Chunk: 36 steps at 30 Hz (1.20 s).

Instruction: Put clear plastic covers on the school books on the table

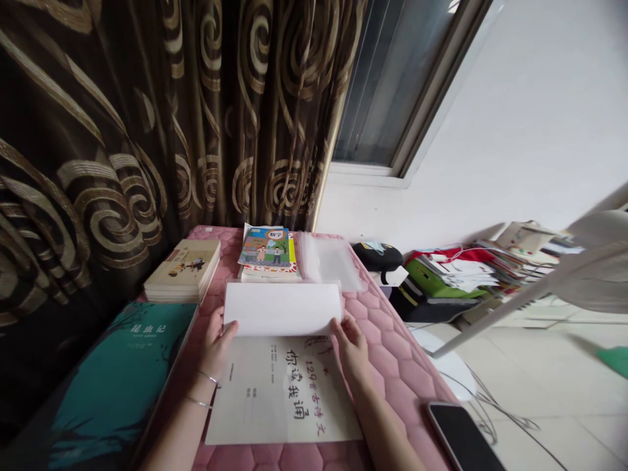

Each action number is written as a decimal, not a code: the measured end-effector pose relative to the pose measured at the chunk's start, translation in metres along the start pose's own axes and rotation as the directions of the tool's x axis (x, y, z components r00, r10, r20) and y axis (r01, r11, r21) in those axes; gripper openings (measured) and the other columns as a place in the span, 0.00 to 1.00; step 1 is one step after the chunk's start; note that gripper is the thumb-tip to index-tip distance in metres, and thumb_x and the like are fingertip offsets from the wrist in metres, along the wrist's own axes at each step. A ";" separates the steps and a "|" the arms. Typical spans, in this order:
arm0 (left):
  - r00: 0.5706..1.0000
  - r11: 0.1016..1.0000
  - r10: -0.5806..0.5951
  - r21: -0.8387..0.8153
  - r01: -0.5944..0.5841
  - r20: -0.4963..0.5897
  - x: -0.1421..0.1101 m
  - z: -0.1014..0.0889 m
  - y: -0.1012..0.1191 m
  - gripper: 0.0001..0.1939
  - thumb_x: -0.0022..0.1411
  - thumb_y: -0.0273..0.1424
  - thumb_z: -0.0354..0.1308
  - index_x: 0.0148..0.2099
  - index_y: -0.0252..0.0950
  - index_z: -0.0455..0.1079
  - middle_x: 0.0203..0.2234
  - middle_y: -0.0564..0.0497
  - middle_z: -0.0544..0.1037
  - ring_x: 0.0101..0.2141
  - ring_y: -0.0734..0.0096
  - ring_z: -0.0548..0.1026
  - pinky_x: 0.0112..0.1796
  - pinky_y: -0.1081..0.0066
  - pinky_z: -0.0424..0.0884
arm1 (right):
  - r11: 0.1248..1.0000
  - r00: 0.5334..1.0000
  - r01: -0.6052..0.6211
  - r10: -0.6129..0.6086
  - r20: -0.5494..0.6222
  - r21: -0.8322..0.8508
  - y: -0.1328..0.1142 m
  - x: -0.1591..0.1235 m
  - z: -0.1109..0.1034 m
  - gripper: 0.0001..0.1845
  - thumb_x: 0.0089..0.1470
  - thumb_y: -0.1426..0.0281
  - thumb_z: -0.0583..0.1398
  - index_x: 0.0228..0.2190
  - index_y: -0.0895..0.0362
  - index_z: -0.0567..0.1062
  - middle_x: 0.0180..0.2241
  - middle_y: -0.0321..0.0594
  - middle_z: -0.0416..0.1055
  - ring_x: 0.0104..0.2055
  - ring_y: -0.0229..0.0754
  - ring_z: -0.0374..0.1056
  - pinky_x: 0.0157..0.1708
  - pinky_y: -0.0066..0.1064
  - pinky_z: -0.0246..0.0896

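Observation:
A cream booklet (284,392) with handwritten black and red characters lies in front of me on the pink quilted table (392,360). A clear plastic cover (282,307) is lifted over its far end. My left hand (216,347) pinches the cover's left corner, a thin bracelet on the wrist. The cover's right corner is held by my right hand (350,347). Both hands are closed on the sheet.
A teal book (118,386) lies at the left, a stack of cream books (184,268) behind it. A colourful textbook pile (267,252) and clear sleeves (331,261) sit at the back. A phone (461,435) rests at the table's right edge. Dark curtain behind; cluttered floor at right.

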<state>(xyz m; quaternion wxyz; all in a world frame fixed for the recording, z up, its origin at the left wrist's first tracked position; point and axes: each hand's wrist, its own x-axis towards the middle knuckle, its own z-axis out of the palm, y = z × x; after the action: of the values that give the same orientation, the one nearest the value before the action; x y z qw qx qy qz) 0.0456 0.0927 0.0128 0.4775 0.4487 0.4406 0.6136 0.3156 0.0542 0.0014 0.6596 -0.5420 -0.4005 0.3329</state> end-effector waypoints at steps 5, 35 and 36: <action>0.999 0.999 0.035 0.010 -0.035 0.004 0.002 0.000 -0.003 0.26 0.48 0.45 0.66 0.44 0.36 0.65 0.39 0.46 0.78 0.41 0.59 0.75 0.42 0.64 0.69 | 1.000 1.000 -0.009 0.010 0.023 -0.019 0.001 0.000 -0.001 0.19 0.49 0.51 0.61 0.35 0.53 0.76 0.29 0.37 0.73 0.35 0.45 0.66 0.34 0.35 0.62; 0.998 0.996 0.056 0.070 -0.054 -0.025 0.004 0.001 -0.005 0.26 0.48 0.48 0.65 0.42 0.36 0.66 0.36 0.46 0.78 0.38 0.60 0.76 0.39 0.64 0.71 | 0.996 0.998 -0.050 0.047 0.042 0.069 -0.004 -0.001 -0.001 0.18 0.47 0.54 0.64 0.34 0.53 0.75 0.29 0.35 0.73 0.36 0.45 0.67 0.37 0.33 0.62; 0.999 0.997 0.051 0.061 -0.050 -0.018 0.003 0.000 -0.005 0.26 0.48 0.48 0.65 0.43 0.36 0.66 0.37 0.46 0.78 0.39 0.59 0.76 0.40 0.64 0.71 | 0.998 0.998 -0.050 0.048 0.033 0.049 -0.003 0.000 -0.001 0.18 0.47 0.53 0.63 0.34 0.54 0.75 0.28 0.35 0.73 0.35 0.45 0.67 0.36 0.33 0.62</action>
<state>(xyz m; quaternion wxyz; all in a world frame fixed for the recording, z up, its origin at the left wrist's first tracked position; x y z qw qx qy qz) 0.0465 0.0968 0.0081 0.4435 0.4679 0.4523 0.6162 0.3163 0.0528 0.0038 0.6581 -0.5296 -0.3890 0.3675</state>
